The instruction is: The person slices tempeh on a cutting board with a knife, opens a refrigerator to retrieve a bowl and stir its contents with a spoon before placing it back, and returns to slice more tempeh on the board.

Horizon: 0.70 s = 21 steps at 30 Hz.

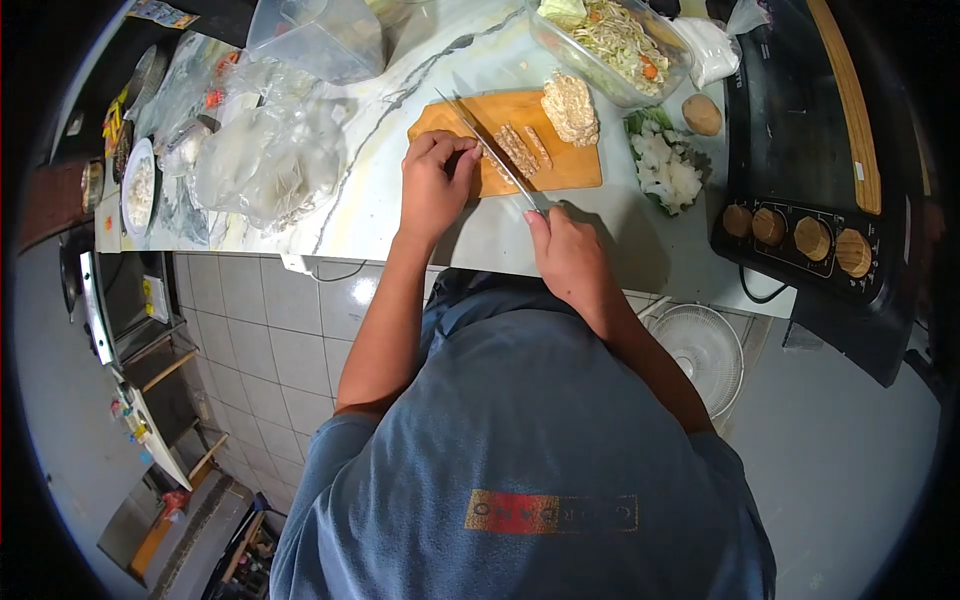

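Note:
My right hand (572, 255) is wrapped round the handle of a long knife (497, 157), whose blade slants up and left over the wooden cutting board (580, 178). On the board's left part, my left hand (437, 183) has its fingers bent and pressed together beside the blade; what they hold, if anything, is hidden. Cut strips of a tan, grainy block (516, 150) lie just right of the blade. A larger uncut piece (571, 109) rests at the board's upper right corner.
Plastic bags (265, 170) and a clear container (318, 38) are at the left. A tub of shredded vegetables (620, 48), chopped white pieces (665, 172), a round brown item (702, 115) and a black stove (800, 238) stand at the right.

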Available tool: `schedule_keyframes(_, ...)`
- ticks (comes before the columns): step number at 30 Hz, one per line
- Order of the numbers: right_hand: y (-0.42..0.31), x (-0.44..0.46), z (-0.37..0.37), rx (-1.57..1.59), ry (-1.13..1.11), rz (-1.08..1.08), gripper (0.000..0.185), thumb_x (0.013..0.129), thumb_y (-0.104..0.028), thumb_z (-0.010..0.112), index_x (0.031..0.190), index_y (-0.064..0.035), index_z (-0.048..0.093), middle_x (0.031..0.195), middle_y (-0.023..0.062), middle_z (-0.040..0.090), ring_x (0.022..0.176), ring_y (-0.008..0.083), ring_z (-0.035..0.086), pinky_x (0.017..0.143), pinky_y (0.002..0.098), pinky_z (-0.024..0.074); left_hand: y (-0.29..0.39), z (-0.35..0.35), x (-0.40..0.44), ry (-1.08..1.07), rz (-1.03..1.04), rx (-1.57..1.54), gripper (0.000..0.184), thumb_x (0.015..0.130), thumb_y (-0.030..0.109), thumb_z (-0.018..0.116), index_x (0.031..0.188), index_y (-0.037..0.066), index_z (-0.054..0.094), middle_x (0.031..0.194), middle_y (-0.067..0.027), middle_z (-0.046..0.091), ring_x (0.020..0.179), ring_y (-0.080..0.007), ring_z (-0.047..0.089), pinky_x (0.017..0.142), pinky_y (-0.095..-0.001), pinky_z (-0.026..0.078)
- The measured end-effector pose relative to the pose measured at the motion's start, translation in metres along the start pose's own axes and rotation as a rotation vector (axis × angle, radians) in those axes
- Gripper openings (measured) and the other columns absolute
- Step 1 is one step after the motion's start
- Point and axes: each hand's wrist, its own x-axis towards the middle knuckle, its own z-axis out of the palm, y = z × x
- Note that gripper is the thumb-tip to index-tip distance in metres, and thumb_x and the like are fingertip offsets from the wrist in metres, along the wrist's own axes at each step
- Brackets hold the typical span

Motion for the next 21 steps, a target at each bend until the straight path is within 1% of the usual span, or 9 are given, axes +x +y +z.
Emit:
schedule_keyframes(2, -0.002, 0.0, -0.002, 0.0, -0.012, 0.012, 0.046, 0.102, -0.04, 0.046, 0.092, 0.0031, 0.059, 0.08, 0.0303, 0.066, 0.083, 0.0509, 0.063, 0.076, 0.0569, 0.0491, 0.003, 0.001, 0.002, 0.023, -0.108, -0.046, 0.019, 0.086, 0.018, 0.075, 0.089, -0.001, 0.072, 0.088, -0.0147, 0.067, 0.08, -0.0289, 0.064, 0.073, -0.0362, 0.051)
schedule_keyframes(3, -0.003, 0.0, -0.002, 0.002, -0.024, 0.023, 0.046, 0.102, -0.04, 0.046, 0.093, 0.0031, 0.059, 0.08, 0.0303, 0.066, 0.083, 0.0507, 0.064, 0.076, 0.057, 0.0491, 0.006, 0.002, 0.004, 0.023, -0.109, -0.045, 0.019, 0.086, 0.018, 0.075, 0.089, -0.001, 0.072, 0.088, -0.0147, 0.067, 0.08, -0.0289, 0.064, 0.073, -0.0362, 0.051)
schedule_keyframes(5, -0.005, 0.0, -0.003, 0.0, -0.024, 0.022, 0.045, 0.103, -0.04, 0.046, 0.093, 0.0031, 0.059, 0.08, 0.0303, 0.066, 0.082, 0.0506, 0.064, 0.076, 0.057, 0.0491, 0.013, 0.002, 0.01, 0.032, -0.324, -0.101, 0.031, 0.089, 0.028, 0.074, 0.088, -0.002, 0.071, 0.082, -0.0146, 0.065, 0.072, -0.0252, 0.062, 0.067, -0.0338, 0.05)
schedule_keyframes(6, -0.005, 0.0, -0.003, -0.001, -0.022, 0.021, 0.045, 0.103, -0.04, 0.046, 0.094, 0.0031, 0.059, 0.08, 0.0303, 0.066, 0.082, 0.0505, 0.064, 0.076, 0.057, 0.0492, 0.013, 0.001, 0.012, 0.033, -0.326, -0.1, 0.031, 0.089, 0.028, 0.074, 0.088, -0.002, 0.071, 0.082, -0.0146, 0.065, 0.072, -0.0252, 0.062, 0.067, -0.0338, 0.05)
schedule_keyframes(8, -0.003, 0.002, -0.002, -0.003, -0.025, 0.021, 0.045, 0.103, -0.039, 0.046, 0.094, 0.0031, 0.059, 0.08, 0.0303, 0.066, 0.082, 0.0505, 0.064, 0.076, 0.0571, 0.0493, 0.013, 0.001, 0.015, -0.039, -0.407, -0.049, 0.036, 0.088, 0.032, 0.076, 0.086, -0.003, 0.07, 0.074, -0.0123, 0.066, 0.063, -0.0194, 0.06, 0.061, -0.0313, 0.048)
schedule_keyframes(9, -0.003, 0.002, -0.001, -0.004, -0.023, 0.021, 0.045, 0.103, -0.039, 0.047, 0.094, 0.0032, 0.059, 0.08, 0.0304, 0.066, 0.082, 0.0505, 0.064, 0.075, 0.0571, 0.0493, 0.013, 0.001, 0.017, -0.041, -0.408, -0.049, 0.036, 0.088, 0.032, 0.076, 0.086, -0.003, 0.07, 0.074, -0.0123, 0.066, 0.063, -0.0194, 0.06, 0.061, -0.0313, 0.048)
schedule_keyframes(11, -0.006, 0.002, -0.003, -0.013, -0.034, 0.044, 0.045, 0.103, -0.039, 0.047, 0.094, 0.0034, 0.058, 0.08, 0.0302, 0.066, 0.082, 0.0504, 0.064, 0.075, 0.057, 0.0494, 0.012, -0.002, 0.021, -0.1, -0.54, -0.149, 0.037, 0.086, 0.033, 0.078, 0.084, -0.003, 0.07, 0.07, -0.009, 0.067, 0.06, -0.0149, 0.059, 0.059, -0.0299, 0.048)
schedule_keyframes(14, -0.007, 0.002, -0.003, -0.027, -0.052, 0.071, 0.045, 0.103, -0.039, 0.047, 0.096, 0.0039, 0.058, 0.081, 0.0299, 0.066, 0.082, 0.0502, 0.064, 0.075, 0.0566, 0.0498, 0.018, -0.006, 0.027, -0.14, -0.612, -0.159, 0.037, 0.085, 0.034, 0.079, 0.083, -0.002, 0.07, 0.069, -0.0079, 0.069, 0.059, -0.0115, 0.058, 0.058, -0.0283, 0.047)
schedule_keyframes(21, -0.008, 0.006, -0.002, -0.027, -0.096, 0.107, 0.045, 0.103, -0.039, 0.047, 0.097, 0.0044, 0.058, 0.083, 0.0304, 0.066, 0.084, 0.0501, 0.064, 0.076, 0.0554, 0.0506, 0.013, -0.005, 0.03, -0.165, -0.621, -0.14, 0.037, 0.084, 0.034, 0.08, 0.081, -0.001, 0.07, 0.067, -0.0083, 0.067, 0.057, -0.0115, 0.057, 0.056, -0.0282, 0.047)
